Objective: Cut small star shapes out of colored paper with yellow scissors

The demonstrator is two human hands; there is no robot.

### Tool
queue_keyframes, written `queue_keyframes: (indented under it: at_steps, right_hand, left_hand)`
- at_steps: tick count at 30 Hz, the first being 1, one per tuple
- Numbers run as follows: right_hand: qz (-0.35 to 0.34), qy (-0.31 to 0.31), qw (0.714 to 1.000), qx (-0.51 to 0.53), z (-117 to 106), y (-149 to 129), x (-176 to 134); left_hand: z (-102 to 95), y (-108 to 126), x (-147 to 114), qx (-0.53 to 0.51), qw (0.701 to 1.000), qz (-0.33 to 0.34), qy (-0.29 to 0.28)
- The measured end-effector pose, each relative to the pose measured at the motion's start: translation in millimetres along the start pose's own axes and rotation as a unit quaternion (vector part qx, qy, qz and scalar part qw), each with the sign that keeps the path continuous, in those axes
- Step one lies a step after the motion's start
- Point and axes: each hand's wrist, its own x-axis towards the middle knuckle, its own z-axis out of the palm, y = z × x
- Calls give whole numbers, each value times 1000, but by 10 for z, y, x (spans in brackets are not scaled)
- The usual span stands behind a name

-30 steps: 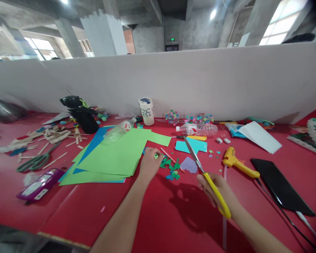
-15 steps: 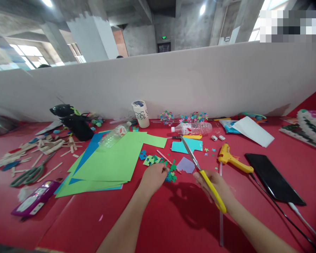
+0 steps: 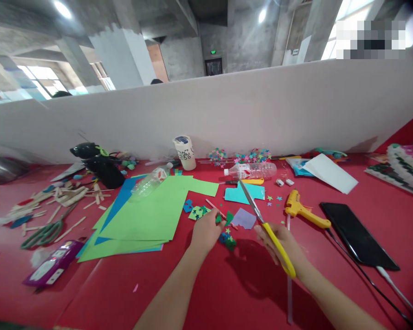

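Note:
My left hand (image 3: 206,230) is closed in a pinch on a dark green paper cutout (image 3: 229,218), over the red table. Just below its fingers lies a small pile of blue and green paper stars (image 3: 228,240). My right hand (image 3: 282,245) is wrapped around yellow-handled scissors (image 3: 278,250), whose blades point up and away. A light green scrap with star-shaped cutouts (image 3: 198,212) lies beyond my left hand, beside a pink striped stick (image 3: 211,204) partly hidden by it. Between the hands sits a lilac paper square (image 3: 244,218).
Green paper sheets (image 3: 147,215) lie to the left, with a plastic bottle (image 3: 151,181) on them. At right are a yellow glue gun (image 3: 308,211) and a black phone (image 3: 358,236) with cables. A cup (image 3: 185,153) stands by the white partition (image 3: 206,114).
My left hand has moved slightly right, and the green cutout now shows raised in its fingers above the pile. My right hand and the scissors have hardly moved. The view has tilted a little.

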Motion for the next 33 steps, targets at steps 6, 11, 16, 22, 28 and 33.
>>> queue_keyframes:
  at_steps: [6,11,16,22,28,33]
  right_hand:
    - [0,-5,1000,9,-2,49,38]
    - [-6,2,1000,17,-30,50,55]
    - [15,26,999,33,-73,50,118]
    - [21,44,997,60,-137,104,229]
    - [17,38,997,67,-126,170,273]
    - [12,30,998,59,-121,173,272]
  left_hand:
    - [24,-103,62,15,1000,-5,22]
    - [-173,-258,90,40,993,-61,95]
    - [-200,-249,86,37,985,-52,163]
    - [-16,98,-9,-64,986,150,30]
    - [140,462,13,49,970,239,-16]
    - [385,695,75,180,947,264,-41]
